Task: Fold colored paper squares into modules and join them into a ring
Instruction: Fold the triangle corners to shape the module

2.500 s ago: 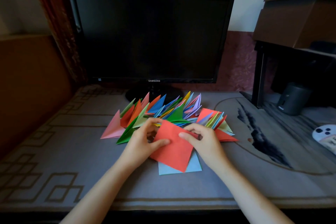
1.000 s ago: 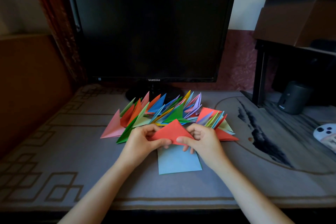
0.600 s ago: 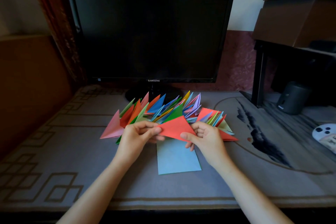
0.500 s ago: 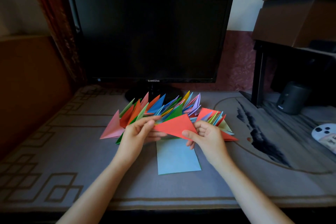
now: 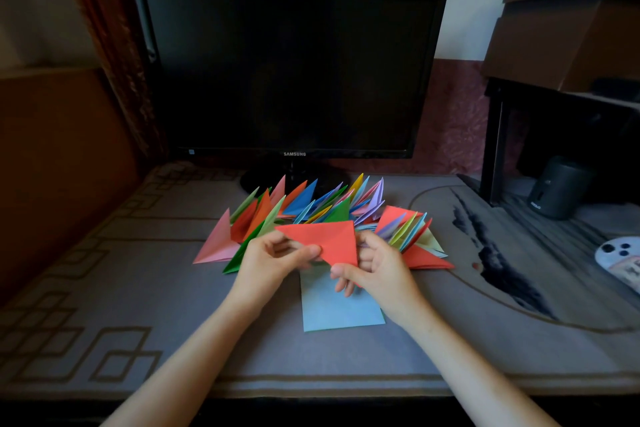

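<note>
A red paper (image 5: 327, 240), folded into a triangle, is held above the desk between both hands. My left hand (image 5: 273, 260) pinches its left part with thumb and fingers. My right hand (image 5: 375, 269) pinches its lower right corner. Under the hands a light blue paper square (image 5: 337, 310) lies flat on the desk mat. Behind them a fan of several folded triangle modules (image 5: 311, 208) in pink, green, orange, blue, yellow and purple spreads across the mat.
A black monitor (image 5: 287, 66) stands behind the modules on its round foot. A dark shelf (image 5: 495, 139) with a cardboard box (image 5: 568, 31) on top and a small black cylinder (image 5: 554, 187) stands at the right. A white device (image 5: 620, 258) lies at the right edge.
The red sheet went from an open square to a folded triangle, was lifted off the blue square, and has turned so one point now hangs down at the right hand.
</note>
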Demonstrator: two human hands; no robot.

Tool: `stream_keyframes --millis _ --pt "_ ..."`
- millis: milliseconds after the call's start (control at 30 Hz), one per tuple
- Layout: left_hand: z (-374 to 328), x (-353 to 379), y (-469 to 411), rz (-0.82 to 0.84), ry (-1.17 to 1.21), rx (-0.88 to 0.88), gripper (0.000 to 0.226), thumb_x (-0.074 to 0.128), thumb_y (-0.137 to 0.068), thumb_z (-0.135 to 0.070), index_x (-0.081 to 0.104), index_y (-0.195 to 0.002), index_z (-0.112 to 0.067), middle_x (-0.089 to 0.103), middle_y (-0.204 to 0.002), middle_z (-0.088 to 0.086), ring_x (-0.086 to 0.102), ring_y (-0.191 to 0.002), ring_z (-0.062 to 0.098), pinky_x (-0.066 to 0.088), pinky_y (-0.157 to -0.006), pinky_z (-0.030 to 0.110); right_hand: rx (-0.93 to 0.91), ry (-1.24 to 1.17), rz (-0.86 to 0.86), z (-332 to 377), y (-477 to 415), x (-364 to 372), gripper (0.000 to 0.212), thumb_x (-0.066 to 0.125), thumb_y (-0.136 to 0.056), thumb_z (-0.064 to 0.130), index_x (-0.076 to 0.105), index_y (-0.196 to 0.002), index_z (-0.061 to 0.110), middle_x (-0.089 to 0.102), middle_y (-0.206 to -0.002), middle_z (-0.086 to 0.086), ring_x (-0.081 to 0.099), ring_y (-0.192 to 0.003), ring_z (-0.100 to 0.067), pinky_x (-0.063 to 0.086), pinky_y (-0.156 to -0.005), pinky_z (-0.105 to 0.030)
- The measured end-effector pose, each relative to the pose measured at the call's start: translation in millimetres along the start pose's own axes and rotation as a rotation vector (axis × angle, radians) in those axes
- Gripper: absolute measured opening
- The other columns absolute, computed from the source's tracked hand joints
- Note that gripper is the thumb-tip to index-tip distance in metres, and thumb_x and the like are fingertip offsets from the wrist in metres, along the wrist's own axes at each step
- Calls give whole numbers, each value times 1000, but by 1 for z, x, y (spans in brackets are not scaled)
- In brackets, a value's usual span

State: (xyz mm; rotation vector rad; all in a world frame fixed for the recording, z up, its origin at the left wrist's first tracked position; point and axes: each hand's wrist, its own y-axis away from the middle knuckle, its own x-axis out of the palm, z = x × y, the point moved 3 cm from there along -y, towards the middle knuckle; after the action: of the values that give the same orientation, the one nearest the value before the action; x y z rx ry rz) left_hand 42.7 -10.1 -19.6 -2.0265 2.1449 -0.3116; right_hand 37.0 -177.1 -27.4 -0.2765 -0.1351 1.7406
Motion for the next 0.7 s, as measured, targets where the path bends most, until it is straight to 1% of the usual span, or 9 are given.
stream_keyframes --millis 100,300,333,400,467,533,600,633,700 --pt "1 -1 0 -7 48 6 12 69 -76 -2 67 -88 -3 72 -70 6 68 -66 13 55 -62 20 -10 -7 12 1 1 1 39 67 -78 -7 53 -104 19 70 -68 -6 65 -57 -21 53 -54 -28" --pt "0 -1 -1 -26 85 13 8 66 -79 -1 67 -87 -3 71 -72 9 68 -67 15 54 -62 20 -29 -20 55 -2 2 2 51 65 -80 -6 49 -113 29 72 -78 -6 70 -73 -28 56 -68 -33" --pt "0 -2 -1 -36 100 15 8 65 -80 0 66 -87 -3 70 -73 11 68 -68 16 55 -62 21 -38 -11 54 -2 2 1 51 67 -80 -2 49 -114 30 72 -78 -2 70 -75 -26 55 -70 -33" --pt "1 -4 -2 -58 158 13 7 61 -83 2 64 -87 -3 64 -76 12 67 -70 18 56 -61 23 -95 33 -1 0 3 -4 44 72 -78 12 52 -113 31 70 -84 8 68 -81 -15 51 -75 -26" --pt "2 -5 -3 -44 169 -9 8 59 -85 3 63 -84 -4 61 -76 10 66 -70 17 55 -60 23 -194 54 -84 5 3 -12 34 61 -85 20 56 -118 27 67 -102 13 64 -94 -10 49 -79 -21" --pt "3 -3 -2 0 81 -29 7 63 -83 0 63 -80 -6 63 -78 7 64 -72 18 55 -59 23 -309 143 -118 9 4 -18 39 47 -90 5 56 -122 24 60 -120 4 60 -106 -14 48 -85 -23" --pt "4 -2 -2 32 -11 -45 7 66 -81 -2 67 -82 -9 67 -81 2 64 -75 18 55 -64 27 -404 300 -114 11 6 -18 54 43 -83 -15 59 -120 21 48 -132 0 55 -112 -18 45 -89 -23" --pt "4 -1 -2 47 -30 -49 11 67 -81 -2 68 -83 -12 69 -79 -3 64 -75 16 55 -66 29 -416 346 -92 10 6 -17 58 44 -80 -19 61 -117 21 43 -135 0 53 -114 -18 44 -91 -21" --pt "4 0 -1 74 -33 -57 16 67 -80 -1 69 -85 -17 69 -74 -8 64 -73 11 56 -66 28 -403 394 -30 8 7 -13 52 53 -76 -15 68 -107 25 40 -137 4 49 -117 -14 38 -96 -16"
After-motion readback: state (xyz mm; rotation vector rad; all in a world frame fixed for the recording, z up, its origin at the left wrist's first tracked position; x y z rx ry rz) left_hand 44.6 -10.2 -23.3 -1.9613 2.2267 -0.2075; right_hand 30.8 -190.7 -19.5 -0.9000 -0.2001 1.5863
